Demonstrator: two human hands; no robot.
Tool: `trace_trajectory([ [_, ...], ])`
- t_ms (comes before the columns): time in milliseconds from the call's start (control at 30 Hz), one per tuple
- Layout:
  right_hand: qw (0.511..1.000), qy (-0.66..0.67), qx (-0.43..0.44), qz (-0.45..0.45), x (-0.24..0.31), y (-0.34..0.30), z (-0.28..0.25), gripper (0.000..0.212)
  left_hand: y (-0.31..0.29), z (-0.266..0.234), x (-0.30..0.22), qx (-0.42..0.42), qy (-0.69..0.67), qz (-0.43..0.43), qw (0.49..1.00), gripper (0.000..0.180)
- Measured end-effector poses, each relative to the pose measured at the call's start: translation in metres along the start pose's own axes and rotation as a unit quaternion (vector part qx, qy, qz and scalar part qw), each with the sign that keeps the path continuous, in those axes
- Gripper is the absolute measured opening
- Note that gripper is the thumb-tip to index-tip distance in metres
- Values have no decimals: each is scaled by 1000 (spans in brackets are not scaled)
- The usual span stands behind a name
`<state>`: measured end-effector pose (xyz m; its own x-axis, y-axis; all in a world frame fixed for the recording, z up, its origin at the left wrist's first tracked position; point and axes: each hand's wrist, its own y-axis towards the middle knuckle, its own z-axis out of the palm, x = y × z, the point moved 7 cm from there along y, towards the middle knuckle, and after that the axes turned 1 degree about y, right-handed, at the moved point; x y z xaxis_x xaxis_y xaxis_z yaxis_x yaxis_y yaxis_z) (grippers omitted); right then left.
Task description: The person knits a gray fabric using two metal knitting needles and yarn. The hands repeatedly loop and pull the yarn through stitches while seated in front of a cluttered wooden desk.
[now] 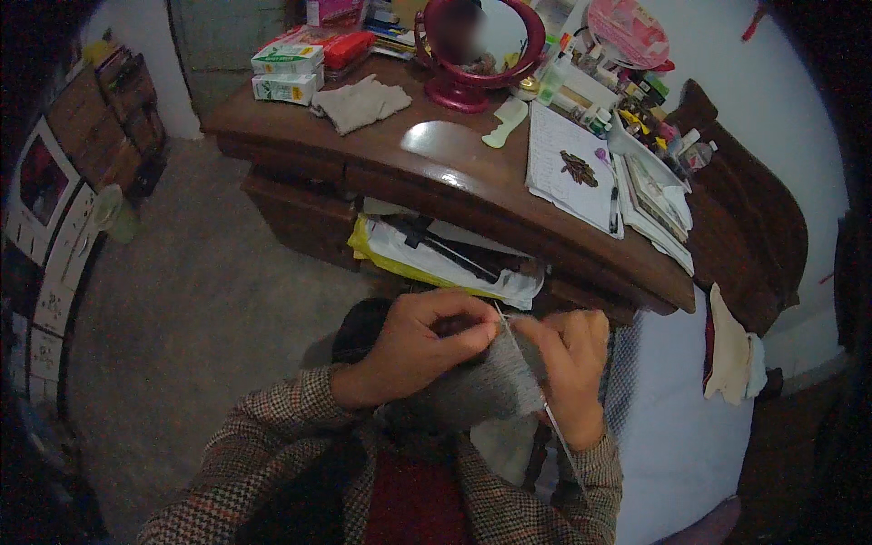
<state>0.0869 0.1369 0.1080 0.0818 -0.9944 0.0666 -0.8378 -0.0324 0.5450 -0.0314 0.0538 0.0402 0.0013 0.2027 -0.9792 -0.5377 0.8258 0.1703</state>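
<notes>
A grey piece of knitting (468, 392) hangs between my hands, above my lap. My left hand (422, 341) is closed, its thumb and forefinger pinching the upper edge of the knitting close to a needle tip. On the other side my right hand (574, 363) is curled round a thin, pale knitting needle (565, 442), whose long end slants down past my right wrist. Near the fingertips a needle tip pokes up over the fabric edge. The yarn between the fingers is too fine to make out, and my right fingers are partly blurred.
A brown wooden desk (454, 168) stands ahead, bearing a round red-framed mirror (459, 98), a pale green comb (505, 122), a grey cloth (363, 104), small boxes (286, 88) and a notebook (568, 204). White and yellow packaging (436, 263) sits beneath. A pale blue bed cover (677, 391) lies to my right.
</notes>
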Motion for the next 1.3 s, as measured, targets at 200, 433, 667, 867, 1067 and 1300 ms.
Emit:
trace_trajectory([
  [200, 999, 46, 19, -12, -1, -11, -8, 63, 4, -4, 7, 13, -82, -21, 996, 17],
  [433, 997, 63, 20, -50, -4, -10, 3, 42, 1, 2, 7, 75, -79, -93, 990, 18],
  [667, 988, 149, 37, 16, -9, 9, 11, 33, 1, 22, 16, 111, -41, -87, 989, 18],
  [867, 998, -53, -16, -33, 6, -1, -1, 32, -1, 6, 11, 84, -19, -126, 988, 16],
  [1067, 995, -60, -53, -62, 6, -11, -14, 32, -1, 10, 14, 107, -118, -125, 979, 11],
  [1300, 995, 34, -37, -83, -1, -11, -9, 32, -2, 7, 11, 152, -97, -117, 977, 16],
])
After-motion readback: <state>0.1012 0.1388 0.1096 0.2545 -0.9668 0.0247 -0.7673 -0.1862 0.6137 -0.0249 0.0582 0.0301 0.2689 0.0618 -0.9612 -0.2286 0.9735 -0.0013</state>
